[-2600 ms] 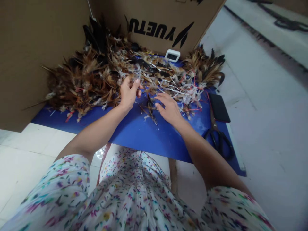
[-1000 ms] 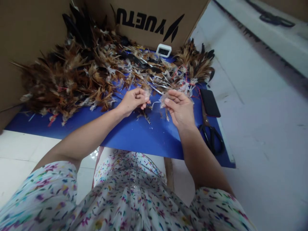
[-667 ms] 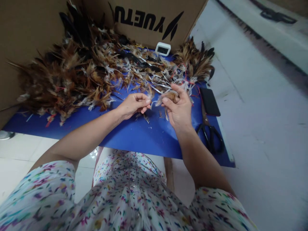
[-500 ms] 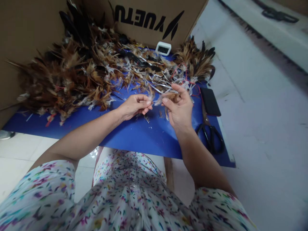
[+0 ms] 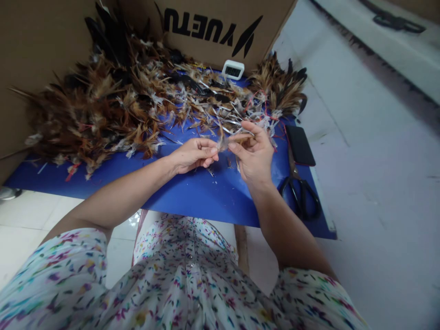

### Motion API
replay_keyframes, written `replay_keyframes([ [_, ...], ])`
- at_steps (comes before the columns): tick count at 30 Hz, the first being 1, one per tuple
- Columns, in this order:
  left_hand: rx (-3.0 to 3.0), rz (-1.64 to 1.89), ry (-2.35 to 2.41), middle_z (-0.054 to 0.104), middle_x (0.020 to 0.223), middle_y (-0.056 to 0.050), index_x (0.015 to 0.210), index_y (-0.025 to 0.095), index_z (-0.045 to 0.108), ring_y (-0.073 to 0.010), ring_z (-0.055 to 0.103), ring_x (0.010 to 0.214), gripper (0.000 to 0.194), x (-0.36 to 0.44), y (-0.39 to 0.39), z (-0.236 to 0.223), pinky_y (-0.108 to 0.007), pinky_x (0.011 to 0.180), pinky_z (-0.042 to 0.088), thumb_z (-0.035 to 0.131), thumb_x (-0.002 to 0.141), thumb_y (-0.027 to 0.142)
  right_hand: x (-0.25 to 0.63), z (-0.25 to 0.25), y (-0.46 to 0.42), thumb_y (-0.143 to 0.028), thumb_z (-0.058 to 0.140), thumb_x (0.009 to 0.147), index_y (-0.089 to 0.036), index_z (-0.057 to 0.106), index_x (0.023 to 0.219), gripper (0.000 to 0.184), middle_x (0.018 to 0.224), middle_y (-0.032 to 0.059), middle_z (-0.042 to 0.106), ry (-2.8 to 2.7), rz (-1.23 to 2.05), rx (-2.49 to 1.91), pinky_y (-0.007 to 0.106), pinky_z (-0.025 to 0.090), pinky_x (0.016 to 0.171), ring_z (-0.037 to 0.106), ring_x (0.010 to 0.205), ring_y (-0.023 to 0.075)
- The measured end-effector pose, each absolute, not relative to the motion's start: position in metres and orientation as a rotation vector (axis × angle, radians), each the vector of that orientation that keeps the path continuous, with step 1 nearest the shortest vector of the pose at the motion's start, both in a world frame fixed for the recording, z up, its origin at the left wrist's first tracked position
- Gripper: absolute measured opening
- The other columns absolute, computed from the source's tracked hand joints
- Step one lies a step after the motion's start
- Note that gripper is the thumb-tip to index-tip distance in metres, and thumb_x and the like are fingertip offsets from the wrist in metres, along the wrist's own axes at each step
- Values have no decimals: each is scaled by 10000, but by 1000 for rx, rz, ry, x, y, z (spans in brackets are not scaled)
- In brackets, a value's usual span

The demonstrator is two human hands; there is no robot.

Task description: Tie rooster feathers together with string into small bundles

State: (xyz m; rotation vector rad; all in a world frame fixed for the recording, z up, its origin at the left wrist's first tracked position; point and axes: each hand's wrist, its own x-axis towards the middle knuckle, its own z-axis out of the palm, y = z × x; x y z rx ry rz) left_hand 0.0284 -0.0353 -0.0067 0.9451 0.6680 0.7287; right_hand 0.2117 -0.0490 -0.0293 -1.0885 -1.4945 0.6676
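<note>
Above the front part of the smooth blue work surface point(image 5: 206, 197), my left hand point(image 5: 192, 156) has thumb and forefinger pressed together on a small wispy grey-brown feather tuft point(image 5: 222, 144); my right hand point(image 5: 257, 158) pinches slim brown feathers point(image 5: 242, 136) beside it, one finger raised, probably to spare the barbs. My fingers hide the quill ends, and I cannot tell whether the feathers touch.

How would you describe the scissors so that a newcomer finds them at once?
Start at the blue tabletop and go to its right end. There, beside the right forearm, lie the scissors. Two big black loop handles set them apart from the flat, dark rectangle just beyond.
</note>
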Motion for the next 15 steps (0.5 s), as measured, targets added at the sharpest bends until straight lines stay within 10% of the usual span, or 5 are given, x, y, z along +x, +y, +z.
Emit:
replay_keyframes([
  [15, 988, 650, 643, 671, 600, -19, 731, 84, 681, -37, 517, 430, 340, 26, -36, -9, -158, 406, 365, 913, 634, 313, 208, -26, -50, -611, 834, 652, -314, 570, 1216, 690, 988, 12, 724, -1304, 944, -1011, 373, 601, 837, 713, 906, 192],
])
